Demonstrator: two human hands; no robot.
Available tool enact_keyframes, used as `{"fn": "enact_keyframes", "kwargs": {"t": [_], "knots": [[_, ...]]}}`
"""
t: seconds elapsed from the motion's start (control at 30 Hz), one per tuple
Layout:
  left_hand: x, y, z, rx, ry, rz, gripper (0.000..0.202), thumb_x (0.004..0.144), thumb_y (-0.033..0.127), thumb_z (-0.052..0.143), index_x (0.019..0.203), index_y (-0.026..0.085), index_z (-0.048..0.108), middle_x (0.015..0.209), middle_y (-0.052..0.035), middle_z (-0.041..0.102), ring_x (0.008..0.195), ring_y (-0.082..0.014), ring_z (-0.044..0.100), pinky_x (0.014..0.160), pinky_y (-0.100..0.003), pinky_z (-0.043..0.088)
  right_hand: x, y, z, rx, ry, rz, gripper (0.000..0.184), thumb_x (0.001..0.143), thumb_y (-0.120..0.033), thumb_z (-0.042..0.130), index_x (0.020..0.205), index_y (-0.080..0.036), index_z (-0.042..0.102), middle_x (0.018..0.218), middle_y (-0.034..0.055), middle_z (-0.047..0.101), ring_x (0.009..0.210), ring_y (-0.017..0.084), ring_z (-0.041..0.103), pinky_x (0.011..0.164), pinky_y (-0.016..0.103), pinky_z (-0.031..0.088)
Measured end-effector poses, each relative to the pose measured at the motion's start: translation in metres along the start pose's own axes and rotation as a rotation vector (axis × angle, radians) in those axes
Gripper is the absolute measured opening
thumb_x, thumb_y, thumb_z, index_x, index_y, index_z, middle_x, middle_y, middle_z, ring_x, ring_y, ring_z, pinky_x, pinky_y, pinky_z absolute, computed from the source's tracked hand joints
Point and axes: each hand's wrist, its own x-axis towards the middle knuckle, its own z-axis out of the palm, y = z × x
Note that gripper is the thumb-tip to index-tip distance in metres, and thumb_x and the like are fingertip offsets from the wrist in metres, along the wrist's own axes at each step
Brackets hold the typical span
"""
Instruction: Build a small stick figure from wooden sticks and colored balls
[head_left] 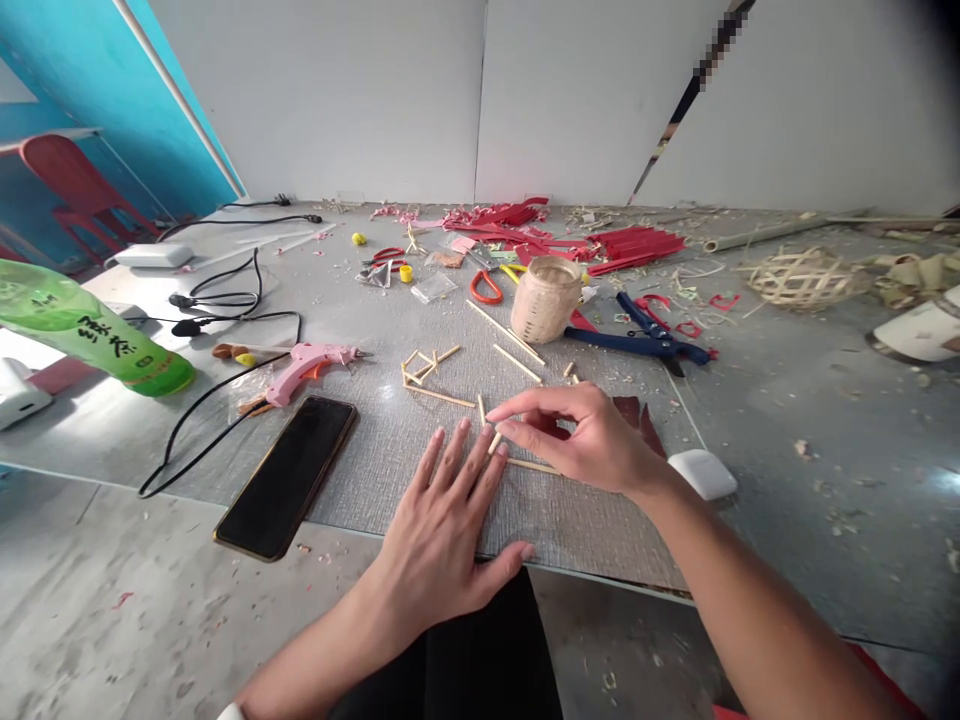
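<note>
My left hand [450, 510] lies flat on the table mat near its front edge, fingers stretched out. Over its fingertips, my right hand [585, 435] pinches a short wooden stick [495, 443] between thumb and index finger. A second short stick [481, 408] lies just beyond those fingertips. Under the right hand a longer stick [532, 466] lies on the mat. Farther off, a small frame of joined sticks [420, 372] sits at the end of another long stick [442, 397]. Loose sticks [517, 363] lie near a woven-looking jar [547, 300].
To the left are a phone [289, 480], a pink glue gun [311, 372] with its black cable, and a green bottle [105, 335]. Blue cutters [637, 335] and a white case [702, 474] lie right. Red strips [630, 248] and a woven bamboo ball [806, 278] are farther back.
</note>
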Motion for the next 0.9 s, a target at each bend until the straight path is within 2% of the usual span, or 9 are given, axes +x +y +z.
{"fn": "enact_keyframes", "kwargs": {"t": [0.1, 0.23, 0.33, 0.37, 0.47, 0.57, 0.63, 0.73, 0.9], "knots": [[0.001, 0.0, -0.002, 0.002, 0.024, -0.003, 0.091, 0.099, 0.069, 0.047, 0.167, 0.013, 0.024, 0.175, -0.0146, 0.019, 0.163, -0.0363, 0.011, 0.132, -0.058, 0.018, -0.001, 0.001, -0.001, 0.002, -0.001, -0.004, 0.018, 0.097, -0.036, 0.071, 0.104, -0.022, 0.08, 0.062, -0.0057, 0.058, 0.056, 0.007, 0.048, 0.051, 0.021, 0.037], [-0.013, 0.006, -0.021, 0.038, 0.112, 0.009, 0.086, 0.098, 0.066, 0.053, 0.162, 0.01, 0.037, 0.172, -0.0185, 0.025, 0.162, -0.04, 0.017, 0.13, -0.062, 0.021, -0.001, -0.001, -0.005, 0.027, 0.054, 0.006, 0.022, 0.097, -0.038, 0.07, 0.11, -0.022, 0.078, 0.06, -0.0067, 0.053, 0.052, 0.007, 0.044, 0.049, 0.023, 0.035], [-0.042, 0.018, -0.02, 0.02, 0.263, 0.176, 0.065, 0.099, 0.056, 0.058, 0.147, 0.013, 0.058, 0.166, -0.0146, 0.042, 0.156, -0.0389, 0.034, 0.131, -0.062, 0.022, 0.0, -0.001, -0.009, 0.127, 0.221, 0.031, 0.025, 0.101, -0.042, 0.064, 0.106, -0.022, 0.077, 0.057, -0.0067, 0.049, 0.048, 0.008, 0.043, 0.045, 0.024, 0.031], [-0.054, 0.024, -0.01, 0.009, 0.367, 0.298, 0.049, 0.101, 0.048, 0.059, 0.14, 0.019, 0.065, 0.162, -0.0073, 0.05, 0.153, -0.0337, 0.041, 0.131, -0.057, 0.027, 0.0, -0.001, -0.011, 0.159, 0.28, 0.037, 0.026, 0.102, -0.044, 0.063, 0.103, -0.022, 0.077, 0.055, -0.0066, 0.049, 0.046, 0.008, 0.043, 0.044, 0.025, 0.03], [-0.088, 0.044, 0.05, -0.01, 0.358, 0.491, 0.027, 0.104, 0.034, 0.061, 0.127, 0.027, 0.074, 0.155, 0.0047, 0.059, 0.149, -0.0173, 0.048, 0.13, -0.036, 0.033, 0.002, 0.0, -0.014, 0.195, 0.384, 0.049, 0.032, 0.103, -0.048, 0.06, 0.097, -0.022, 0.077, 0.052, -0.0065, 0.046, 0.044, 0.008, 0.04, 0.043, 0.026, 0.027], [-0.113, 0.06, 0.123, -0.101, 0.37, 0.475, 0.026, 0.1, 0.036, 0.069, 0.125, 0.03, 0.075, 0.143, 0.0036, 0.069, 0.14, -0.0187, 0.058, 0.131, -0.041, 0.032, 0.002, 0.0, -0.016, 0.202, 0.337, 0.061, 0.031, 0.102, -0.05, 0.062, 0.099, -0.023, 0.077, 0.054, -0.0065, 0.047, 0.046, 0.008, 0.041, 0.045, 0.026, 0.029], [-0.122, 0.065, 0.156, -0.211, 0.385, 0.505, 0.019, 0.1, 0.038, 0.068, 0.116, 0.034, 0.078, 0.14, 0.0094, 0.07, 0.138, -0.0193, 0.06, 0.131, -0.044, 0.032, 0.0, 0.0, -0.015, 0.178, 0.226, 0.072, 0.029, 0.098, -0.05, 0.067, 0.104, -0.024, 0.078, 0.058, -0.0061, 0.049, 0.05, 0.008, 0.043, 0.047, 0.025, 0.032], [-0.127, 0.066, 0.172, -0.299, 0.356, 0.472, 0.02, 0.101, 0.038, 0.065, 0.108, 0.027, 0.081, 0.134, 0.0054, 0.074, 0.136, -0.0208, 0.061, 0.129, -0.043, 0.034, -0.001, 0.0, -0.013, 0.097, 0.081, 0.065, 0.028, 0.092, -0.047, 0.075, 0.108, -0.024, 0.079, 0.062, -0.0058, 0.051, 0.054, 0.008, 0.043, 0.049, 0.024, 0.033], [-0.126, 0.062, 0.166, -0.308, 0.384, 0.488, 0.018, 0.102, 0.036, 0.066, 0.108, 0.028, 0.08, 0.134, 0.0074, 0.074, 0.137, -0.0194, 0.061, 0.13, -0.041, 0.034, 0.001, 0.001, -0.007, 0.025, 0.031, 0.075, 0.025, 0.087, -0.042, 0.081, 0.1, -0.021, 0.081, 0.06, -0.0059, 0.053, 0.053, 0.007, 0.041, 0.047, 0.022, 0.032]]}}
